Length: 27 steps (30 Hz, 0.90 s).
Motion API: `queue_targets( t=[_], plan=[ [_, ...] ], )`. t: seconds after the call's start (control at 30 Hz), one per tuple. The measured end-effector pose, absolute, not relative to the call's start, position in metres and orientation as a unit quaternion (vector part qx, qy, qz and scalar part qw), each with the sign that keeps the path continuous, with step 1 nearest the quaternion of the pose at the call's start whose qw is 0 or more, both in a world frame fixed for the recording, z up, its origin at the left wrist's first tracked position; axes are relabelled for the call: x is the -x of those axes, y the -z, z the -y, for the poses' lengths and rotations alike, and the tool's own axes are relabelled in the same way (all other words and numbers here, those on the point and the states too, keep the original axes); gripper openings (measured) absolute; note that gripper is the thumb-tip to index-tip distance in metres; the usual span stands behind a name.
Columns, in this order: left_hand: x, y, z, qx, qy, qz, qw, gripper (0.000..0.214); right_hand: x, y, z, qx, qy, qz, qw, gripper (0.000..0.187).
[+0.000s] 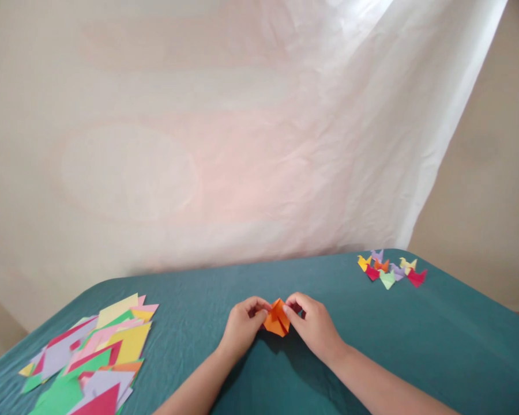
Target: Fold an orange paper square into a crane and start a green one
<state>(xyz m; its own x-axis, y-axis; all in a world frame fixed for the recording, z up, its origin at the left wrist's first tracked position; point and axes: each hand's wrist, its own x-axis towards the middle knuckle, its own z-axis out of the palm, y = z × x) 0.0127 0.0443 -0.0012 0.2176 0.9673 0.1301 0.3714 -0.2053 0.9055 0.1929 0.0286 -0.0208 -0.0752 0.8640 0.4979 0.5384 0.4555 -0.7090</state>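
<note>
A small folded orange paper piece (277, 320) is held just above the teal tablecloth (415, 351), near the middle of the table. My left hand (243, 324) pinches its left side with curled fingers. My right hand (312, 323) pinches its right side, thumb and fingertips pressed on the paper. Both forearms reach in from the bottom edge.
A loose heap of coloured paper squares (90, 360) lies at the near left of the table. Several small folded paper figures (391, 270) in mixed colours sit at the far right. A white sheet (242, 132) hangs behind the table.
</note>
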Motion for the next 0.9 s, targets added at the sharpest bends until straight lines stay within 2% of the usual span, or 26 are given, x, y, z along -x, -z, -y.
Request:
queue_targets(
  t=[0.13,0.27,0.33,0.43,0.57,0.73,0.9],
  plan=[
    [-0.006,0.004,-0.055,-0.608,-0.369,-0.479,0.514,0.02,-0.2,0.027,-0.04,0.507,-0.221,0.681,0.479,0.015],
    [-0.003,0.008,-0.059,-0.529,-0.417,-0.492,0.553,0.022,-0.204,0.019,-0.037,0.509,-0.199,0.667,0.506,0.014],
    [-0.002,0.011,-0.059,-0.505,-0.431,-0.498,0.557,0.024,-0.201,0.011,-0.028,0.464,-0.16,0.701,0.518,0.016],
    [-0.001,0.012,-0.06,-0.487,-0.441,-0.495,0.569,0.026,-0.194,0.002,-0.017,0.381,-0.108,0.782,0.481,0.027],
    [-0.002,0.009,-0.058,-0.486,-0.435,-0.465,0.598,0.029,-0.19,0.005,-0.018,0.383,-0.067,0.81,0.439,0.044],
    [-0.005,0.008,-0.056,-0.512,-0.43,-0.46,0.585,0.034,-0.199,0.012,-0.029,0.424,-0.04,0.794,0.434,0.041],
    [-0.011,0.004,-0.052,-0.558,-0.442,-0.48,0.513,0.021,-0.2,0.014,-0.029,0.425,-0.038,0.806,0.41,0.038]
  ],
)
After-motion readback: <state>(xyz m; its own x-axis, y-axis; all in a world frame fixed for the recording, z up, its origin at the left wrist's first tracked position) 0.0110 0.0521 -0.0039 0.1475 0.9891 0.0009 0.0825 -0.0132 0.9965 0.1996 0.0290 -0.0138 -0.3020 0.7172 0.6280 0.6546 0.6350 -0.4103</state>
